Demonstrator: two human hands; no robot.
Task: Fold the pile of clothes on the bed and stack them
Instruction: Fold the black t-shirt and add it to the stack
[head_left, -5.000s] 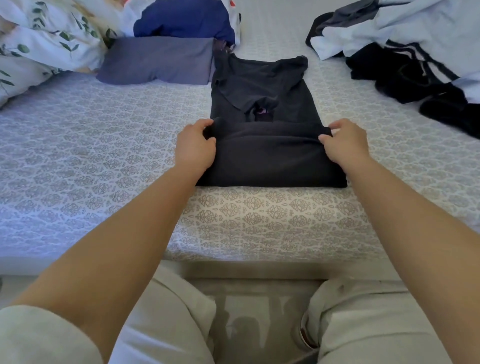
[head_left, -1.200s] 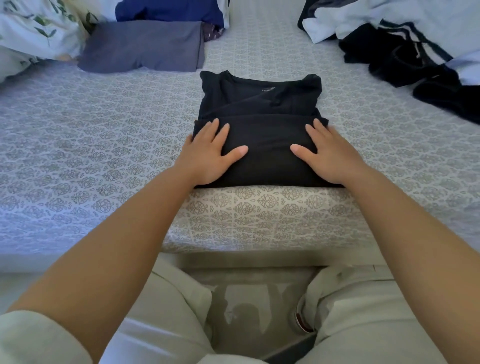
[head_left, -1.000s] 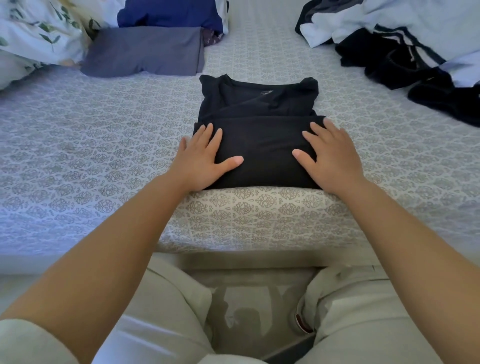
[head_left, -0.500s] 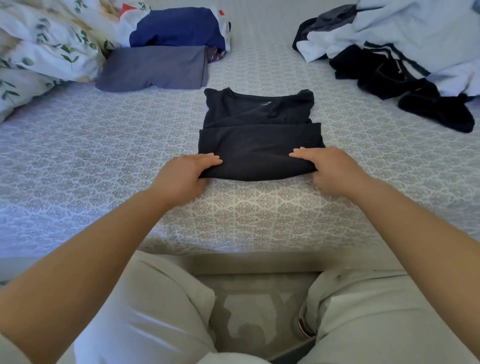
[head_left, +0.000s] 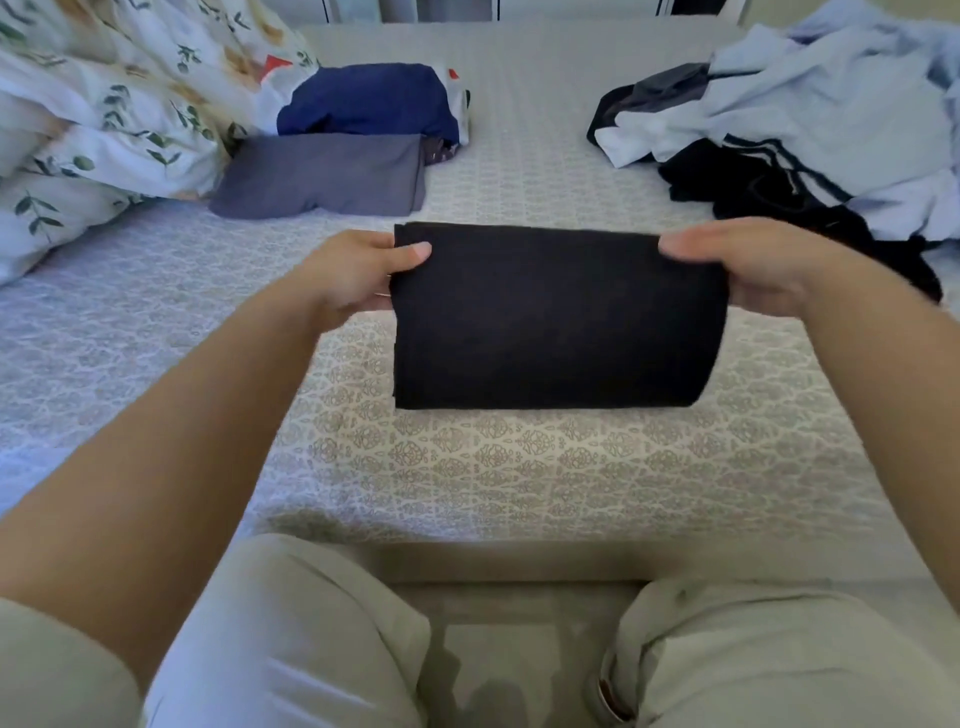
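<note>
Folded black shirt (head_left: 556, 317) (no label showing) gripped by both hands.

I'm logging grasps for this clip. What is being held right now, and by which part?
The folded black shirt, gripped at its upper side edges: left hand on one end, right hand on the other.

So the folded black cotton shirt (head_left: 556, 317) isn't flat on the patterned grey bedspread (head_left: 519, 467) anymore, it's lifted clear near the front edge. The left hand (head_left: 358, 275) and right hand (head_left: 753, 270), pressing flat on top a second ago, now pinch its upper corners so it hangs.
</note>
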